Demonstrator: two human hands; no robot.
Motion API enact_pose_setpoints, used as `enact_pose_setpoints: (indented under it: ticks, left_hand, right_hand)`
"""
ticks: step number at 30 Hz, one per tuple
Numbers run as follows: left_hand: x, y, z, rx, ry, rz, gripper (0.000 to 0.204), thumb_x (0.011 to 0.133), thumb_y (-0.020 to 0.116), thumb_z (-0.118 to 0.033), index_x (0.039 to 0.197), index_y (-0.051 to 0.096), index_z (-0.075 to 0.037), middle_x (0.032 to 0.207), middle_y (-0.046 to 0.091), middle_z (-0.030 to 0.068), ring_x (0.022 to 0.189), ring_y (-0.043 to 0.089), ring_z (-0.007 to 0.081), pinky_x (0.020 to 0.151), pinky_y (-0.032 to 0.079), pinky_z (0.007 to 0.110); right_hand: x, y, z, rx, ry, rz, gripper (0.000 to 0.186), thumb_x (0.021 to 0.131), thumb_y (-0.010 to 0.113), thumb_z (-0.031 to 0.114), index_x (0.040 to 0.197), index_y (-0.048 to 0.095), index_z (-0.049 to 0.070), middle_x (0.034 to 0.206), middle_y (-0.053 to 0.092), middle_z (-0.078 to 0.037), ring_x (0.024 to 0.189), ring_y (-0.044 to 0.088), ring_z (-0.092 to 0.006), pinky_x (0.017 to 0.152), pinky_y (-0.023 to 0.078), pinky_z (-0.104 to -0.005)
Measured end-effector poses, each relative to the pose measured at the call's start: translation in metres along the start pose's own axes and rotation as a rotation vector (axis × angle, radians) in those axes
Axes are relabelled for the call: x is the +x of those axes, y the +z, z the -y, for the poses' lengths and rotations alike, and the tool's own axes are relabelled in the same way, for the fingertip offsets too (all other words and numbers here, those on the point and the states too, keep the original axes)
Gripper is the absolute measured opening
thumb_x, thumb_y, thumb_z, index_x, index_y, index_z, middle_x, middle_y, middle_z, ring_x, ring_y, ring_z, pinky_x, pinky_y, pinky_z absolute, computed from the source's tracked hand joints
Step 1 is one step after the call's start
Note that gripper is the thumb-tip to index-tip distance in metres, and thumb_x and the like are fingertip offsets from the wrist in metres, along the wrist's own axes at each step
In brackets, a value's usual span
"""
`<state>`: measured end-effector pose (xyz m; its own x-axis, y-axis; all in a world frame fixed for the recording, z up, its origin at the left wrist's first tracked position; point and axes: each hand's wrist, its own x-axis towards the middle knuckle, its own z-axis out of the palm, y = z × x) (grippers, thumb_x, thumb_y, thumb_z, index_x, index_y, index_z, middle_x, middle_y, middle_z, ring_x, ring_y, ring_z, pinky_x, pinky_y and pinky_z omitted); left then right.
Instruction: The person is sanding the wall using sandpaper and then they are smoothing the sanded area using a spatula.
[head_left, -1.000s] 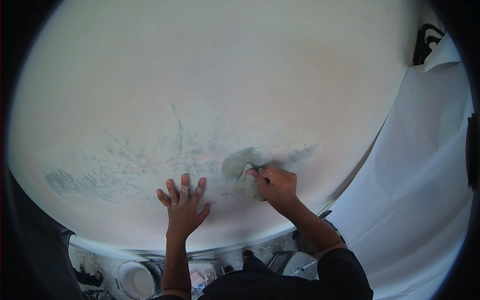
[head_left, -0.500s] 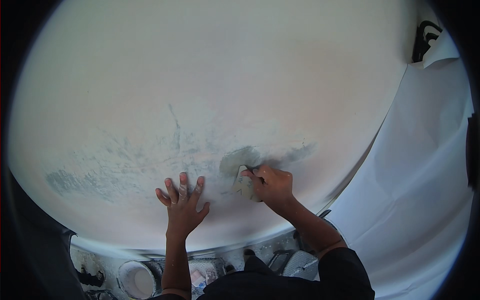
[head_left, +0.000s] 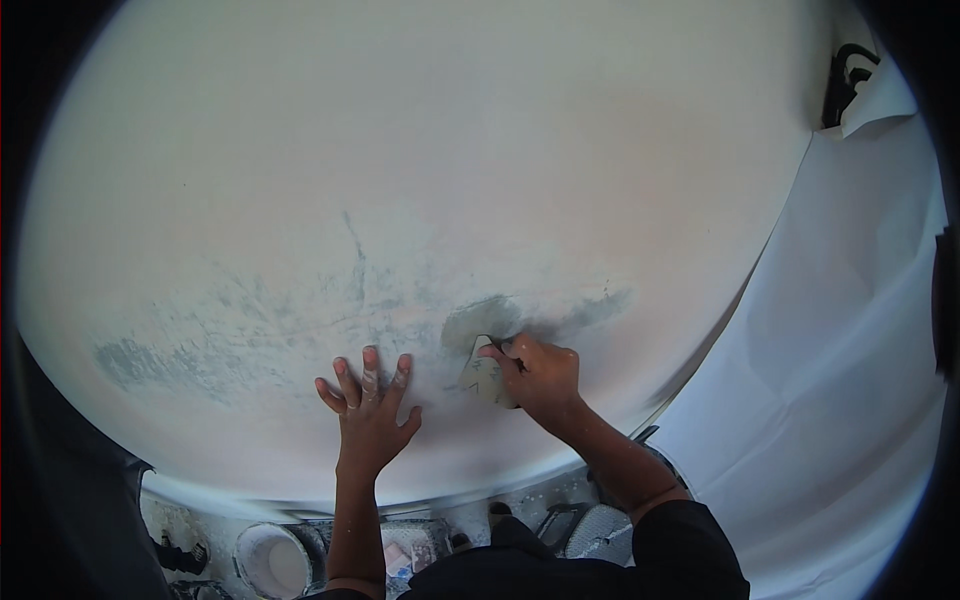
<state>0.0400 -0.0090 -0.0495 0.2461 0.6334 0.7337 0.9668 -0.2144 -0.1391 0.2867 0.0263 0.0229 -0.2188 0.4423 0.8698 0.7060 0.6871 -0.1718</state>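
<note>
A large, pale curved panel (head_left: pixel 450 130) fills most of the view, with scuffed grey-blue patches (head_left: pixel 150 362) across its lower part. On it my left hand (head_left: pixel 371 418) lies flat, fingers spread, white dust on them. My right hand (head_left: pixel 543 375) is closed on a folded piece of sandpaper (head_left: pixel 484 378), its printed pale backing showing. The paper rests against the panel just below a smooth grey patch (head_left: pixel 478 322). Part of the paper is hidden under the fingers.
White covering sheet (head_left: pixel 810 340) hangs along the panel's right edge, with a black fitting (head_left: pixel 850 85) at its top. Below the panel's near edge stand a white bucket (head_left: pixel 272 562) and a grey textured object (head_left: pixel 598 532) on a dusty floor. Dark material borders the lower left.
My right hand and the sandpaper have shifted slightly left and down over the panel. My left hand stays spread in nearly the same spot.
</note>
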Motion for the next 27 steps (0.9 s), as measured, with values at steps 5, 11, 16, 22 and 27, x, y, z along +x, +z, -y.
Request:
enact_pose_setpoints:
  ticks: [5,11,16,22,27]
  left_hand:
    - [0.001,-0.003,0.000,0.013,0.015,-0.017,0.083,0.075,0.074,-0.045,0.147,0.041,-0.021,0.162,0.000,0.0202,0.145,-0.014,0.0492,0.106,-0.013,0.069]
    - [0.000,0.001,0.000,0.009,0.018,0.001,0.083,0.076,0.074,-0.044,0.148,0.040,-0.022,0.161,0.000,0.0210,0.144,-0.015,0.0490,0.106,-0.014,0.069]
    - [0.000,0.001,0.000,0.001,0.008,-0.012,0.084,0.075,0.074,-0.046,0.148,0.040,-0.022,0.162,-0.001,0.0201,0.145,-0.015,0.0485,0.106,-0.015,0.068]
    - [0.000,0.004,0.002,0.009,0.032,-0.033,0.083,0.075,0.074,-0.047,0.147,0.042,-0.021,0.162,-0.001,0.0197,0.144,-0.015,0.0498,0.105,-0.015,0.069]
    - [-0.001,0.005,0.003,0.005,0.026,-0.025,0.083,0.075,0.074,-0.048,0.147,0.043,-0.021,0.162,0.000,0.0197,0.144,-0.016,0.0495,0.105,-0.015,0.069]
  right_hand:
    - [0.004,0.000,-0.001,0.020,0.048,-0.123,0.028,0.078,0.080,0.008,0.071,0.053,0.007,0.054,0.056,-0.008,0.043,0.057,-0.0189,0.042,0.044,-0.0289]
    - [0.012,-0.005,-0.007,0.019,0.020,-0.141,0.029,0.078,0.080,0.009,0.072,0.052,0.007,0.054,0.057,-0.006,0.043,0.057,-0.0188,0.042,0.045,-0.0288]
    - [-0.001,-0.002,-0.001,-0.006,0.010,0.017,0.030,0.079,0.080,0.011,0.069,0.051,0.008,0.054,0.056,-0.007,0.043,0.057,-0.0199,0.042,0.044,-0.0295]
    - [-0.001,-0.001,-0.005,0.017,0.102,-0.156,0.033,0.077,0.081,0.011,0.067,0.050,0.008,0.055,0.056,-0.010,0.043,0.057,-0.0214,0.041,0.044,-0.0302]
    - [0.014,-0.012,-0.020,0.185,0.217,-0.228,0.033,0.079,0.080,0.015,0.067,0.050,0.009,0.057,0.058,-0.011,0.045,0.057,-0.0254,0.044,0.044,-0.0309]
